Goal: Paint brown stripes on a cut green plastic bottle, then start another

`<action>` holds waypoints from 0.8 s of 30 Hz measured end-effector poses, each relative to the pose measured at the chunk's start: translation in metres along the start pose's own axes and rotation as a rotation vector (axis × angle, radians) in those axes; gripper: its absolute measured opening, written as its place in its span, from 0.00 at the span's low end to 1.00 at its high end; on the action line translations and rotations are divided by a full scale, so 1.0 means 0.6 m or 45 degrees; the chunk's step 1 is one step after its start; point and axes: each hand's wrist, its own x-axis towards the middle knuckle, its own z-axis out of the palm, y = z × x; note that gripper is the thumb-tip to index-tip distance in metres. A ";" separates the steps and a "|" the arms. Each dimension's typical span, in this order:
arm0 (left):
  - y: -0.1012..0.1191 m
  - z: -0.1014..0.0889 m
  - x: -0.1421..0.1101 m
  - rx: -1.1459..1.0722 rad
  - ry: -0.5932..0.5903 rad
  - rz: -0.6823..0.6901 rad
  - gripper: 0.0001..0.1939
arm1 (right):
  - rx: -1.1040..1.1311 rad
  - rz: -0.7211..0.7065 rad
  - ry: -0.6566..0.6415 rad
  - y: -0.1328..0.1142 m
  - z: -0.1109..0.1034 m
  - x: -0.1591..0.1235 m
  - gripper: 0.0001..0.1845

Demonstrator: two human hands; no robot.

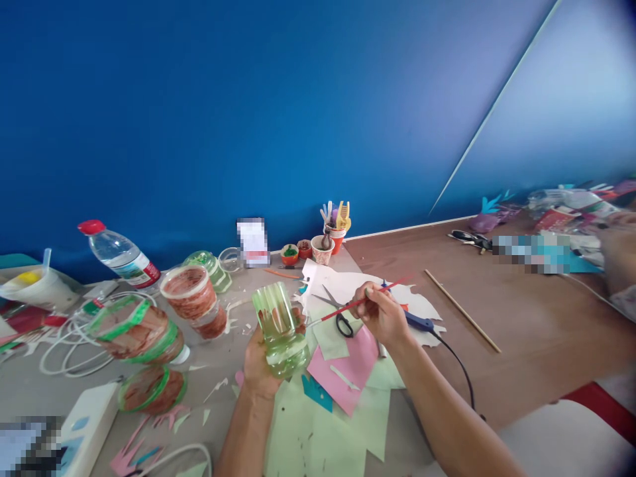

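Observation:
My left hand is wrapped round a clear, green-tinted plastic cup, tilted and partly smeared with brown. In my right hand, pinched between the fingers, is a thin red paintbrush. Its tip points left and lies close to the cup's right side; I cannot tell whether it touches. Black-handled scissors lie below the brush, on pale paper. Beneath the hands are a pink paper sheet, a blue paper scrap and light green paper sheets. A blue-handled tool with a cord lies beside my right wrist.
Brown-painted cups and a green-banded brown container stand at left, near a water bottle. Small paint pots and a cup of tools line the wall. A wooden stick lies at right; another person's hand shows beyond.

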 end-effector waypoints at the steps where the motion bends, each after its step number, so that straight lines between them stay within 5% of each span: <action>1: 0.000 0.002 -0.001 0.001 0.009 0.001 0.18 | 0.016 -0.007 0.005 0.000 0.000 0.000 0.12; 12: 0.001 0.004 -0.007 -0.031 0.001 0.045 0.30 | 0.067 0.029 0.036 0.005 -0.001 0.002 0.11; 24: -0.001 -0.016 0.017 -0.071 0.091 -0.079 0.20 | 0.262 0.121 0.084 0.003 -0.005 0.006 0.08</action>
